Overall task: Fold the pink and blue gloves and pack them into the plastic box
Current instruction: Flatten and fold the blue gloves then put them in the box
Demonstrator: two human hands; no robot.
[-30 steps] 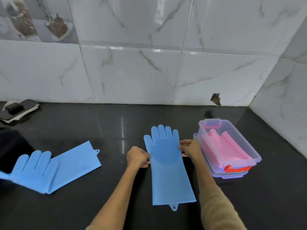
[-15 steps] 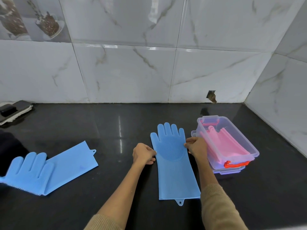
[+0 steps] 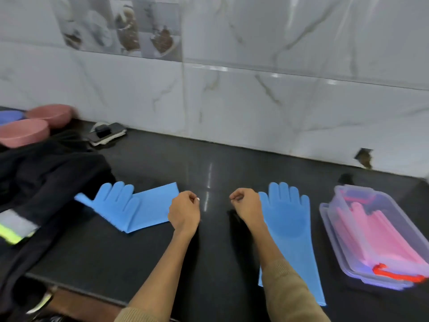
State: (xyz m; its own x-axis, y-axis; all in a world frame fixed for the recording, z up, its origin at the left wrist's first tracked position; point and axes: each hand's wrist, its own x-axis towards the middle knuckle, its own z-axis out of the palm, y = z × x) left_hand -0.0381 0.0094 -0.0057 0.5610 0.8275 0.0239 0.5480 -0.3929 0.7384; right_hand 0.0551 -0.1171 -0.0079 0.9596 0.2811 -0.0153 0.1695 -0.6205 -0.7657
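Observation:
One blue glove lies flat on the black counter, fingers toward the wall, its cuff partly under my right forearm. A second blue glove lies to the left, fingers pointing left. My left hand is at that glove's cuff edge, fingers curled; whether it grips the cuff is unclear. My right hand is a loose fist just left of the flat glove, holding nothing. The clear plastic box at the right holds folded pink gloves and has a red latch.
A dark jacket with a reflective stripe lies at the left. Pink bowls and a phone on a cloth sit by the tiled wall. The counter's front edge runs at the lower left.
Both hands have let go of the flat blue glove and moved left; my left hand has reached the second glove's cuff. The view has swung left, showing the jacket and bowls.

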